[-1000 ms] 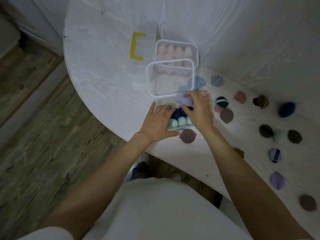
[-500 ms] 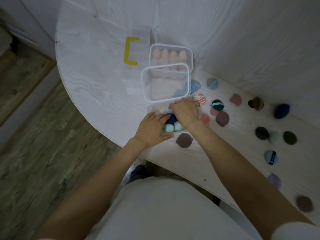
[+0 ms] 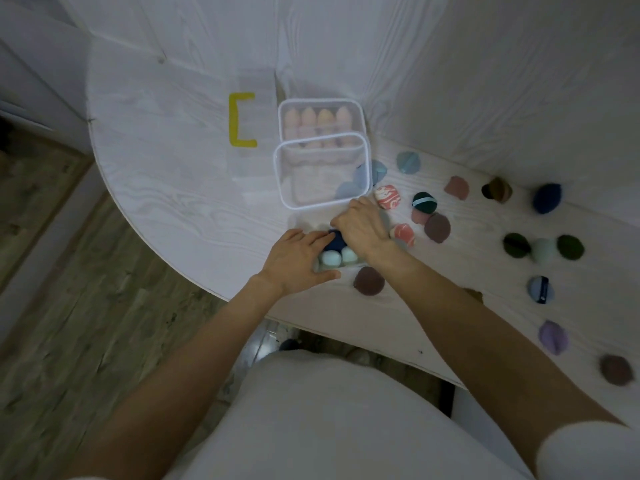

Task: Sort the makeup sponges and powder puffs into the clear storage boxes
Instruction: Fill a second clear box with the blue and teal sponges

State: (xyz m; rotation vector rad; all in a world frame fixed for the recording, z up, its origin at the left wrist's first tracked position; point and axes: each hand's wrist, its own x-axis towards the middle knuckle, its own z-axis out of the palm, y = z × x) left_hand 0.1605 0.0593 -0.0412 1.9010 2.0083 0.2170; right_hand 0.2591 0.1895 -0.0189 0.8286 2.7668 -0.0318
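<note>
Your left hand (image 3: 298, 259) lies flat, fingers straight, against the near clear box (image 3: 341, 268) holding smooth pale-blue egg sponges (image 3: 330, 259). Your right hand (image 3: 362, 228) curls down into that box; whether it grips anything is hidden. Beyond it sit two more clear boxes (image 3: 320, 174); round soft puffs (image 3: 437, 227) scatter right across the white wood-grain table (image 3: 166, 161).

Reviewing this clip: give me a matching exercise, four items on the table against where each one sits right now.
Items
1. peach sponges
2. mint sponges
3. yellow bracket mark
4. dark blue sponge

Places
A. loose at the table's far right, by the wall
B. on the tabletop left of the boxes
C. in the farthest clear box
D. in the nearest box, between the hands

Pairs: 1-C, 2-D, 3-B, 4-A
</note>
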